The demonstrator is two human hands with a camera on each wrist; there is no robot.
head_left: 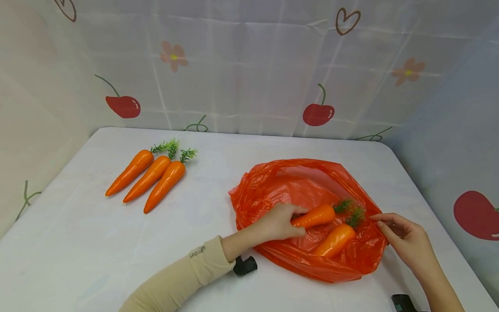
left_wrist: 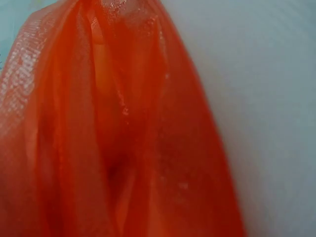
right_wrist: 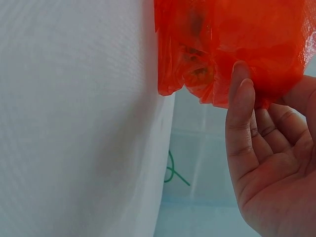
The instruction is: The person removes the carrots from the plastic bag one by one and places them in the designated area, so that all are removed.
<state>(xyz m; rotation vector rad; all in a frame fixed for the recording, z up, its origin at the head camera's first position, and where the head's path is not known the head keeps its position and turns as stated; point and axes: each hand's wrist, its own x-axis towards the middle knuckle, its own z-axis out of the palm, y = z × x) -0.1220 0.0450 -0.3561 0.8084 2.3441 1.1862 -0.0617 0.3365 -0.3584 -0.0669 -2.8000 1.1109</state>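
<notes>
An orange-red plastic bag (head_left: 253,184) lies on the table with its mouth spread wide. My left hand (head_left: 278,222) reaches over the near rim and grips a carrot (head_left: 319,216) by its narrow end, the green top pointing right. Beside it in the bag lies another carrot (head_left: 337,239). At the bag's right edge, my right hand (head_left: 407,238) pinches the plastic between thumb and fingers. Folds of the bag (left_wrist: 187,148) fill the left wrist view and hide the left hand there. The right wrist view shows the right hand (right_wrist: 271,163) holding the bag's edge from outside.
Three carrots with green tops, the nearest one (head_left: 165,186) among them, lie side by side at the left of the white table (head_left: 78,242). A printed curtain (head_left: 241,69) hangs behind the table. Black wrist devices, one (head_left: 244,265) by the left sleeve, sit near the front.
</notes>
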